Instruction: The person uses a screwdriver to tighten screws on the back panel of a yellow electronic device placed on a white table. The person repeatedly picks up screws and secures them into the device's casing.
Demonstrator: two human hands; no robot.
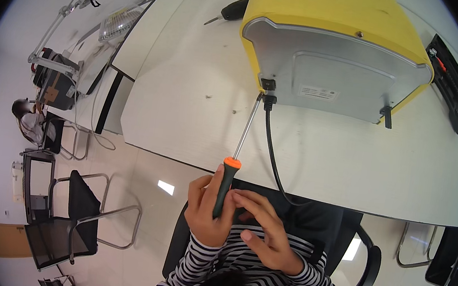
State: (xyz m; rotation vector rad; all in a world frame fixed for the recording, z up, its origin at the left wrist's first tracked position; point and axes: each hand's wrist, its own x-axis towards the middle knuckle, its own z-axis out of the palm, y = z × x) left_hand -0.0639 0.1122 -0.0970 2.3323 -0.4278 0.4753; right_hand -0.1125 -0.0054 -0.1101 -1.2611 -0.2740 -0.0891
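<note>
My left hand (207,213) is closed round the dark green handle of a screwdriver (225,189) with an orange collar. Its long shaft slants up and away, the tip at the lower left corner of a yellow and grey box-shaped machine (339,65). Close beside that tip, a black power cord (272,148) is plugged in below a black switch (268,83). My right hand (269,235) is held just right of the handle, fingers partly bent and apart, with nothing seen in it. Whether its fingertips touch my left hand I cannot tell.
A dark power screwdriver (234,10) lies left of the machine on the white table (184,92). To the right is an open black tool case (449,83). Chairs (83,211) stand on the left, where another person (34,121) sits by a desk lamp (62,22).
</note>
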